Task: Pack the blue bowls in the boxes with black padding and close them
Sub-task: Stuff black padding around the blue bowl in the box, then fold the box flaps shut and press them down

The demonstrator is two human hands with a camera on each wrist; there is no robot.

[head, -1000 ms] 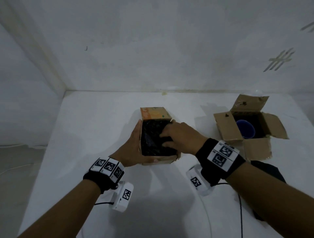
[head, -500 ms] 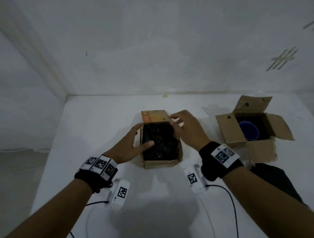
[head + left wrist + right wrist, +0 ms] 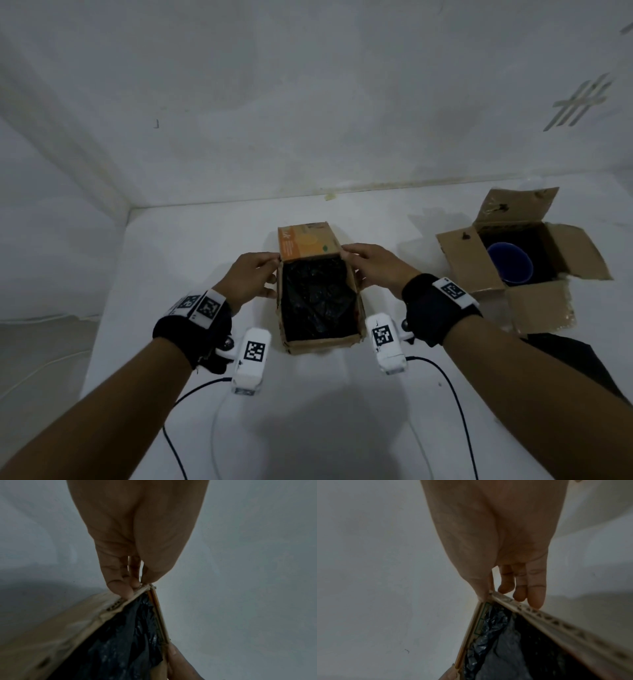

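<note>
A small cardboard box (image 3: pixel 322 344) stands open at the table's middle, filled to the top with crumpled black padding (image 3: pixel 317 301). Its orange far flap (image 3: pixel 308 245) stands up. My left hand (image 3: pixel 255 277) pinches the flap's left corner, and the left wrist view shows thumb and fingertips (image 3: pixel 127 589) closed on the card edge. My right hand (image 3: pixel 371 265) pinches the right corner, thumb against the flap edge (image 3: pixel 489 596) in the right wrist view. A second, larger box (image 3: pixel 455 260) at the right has its flaps spread and holds a blue bowl (image 3: pixel 510 265) on black padding.
More black padding (image 3: pixel 565 356) lies on the table just in front of the right box. White walls close the table at the back and left. Cables trail from both wrist cameras toward me.
Both hands left the top of the padding and the box sides, moved to the far end and took the orange flap by its two corners. The head view shifted slightly.
</note>
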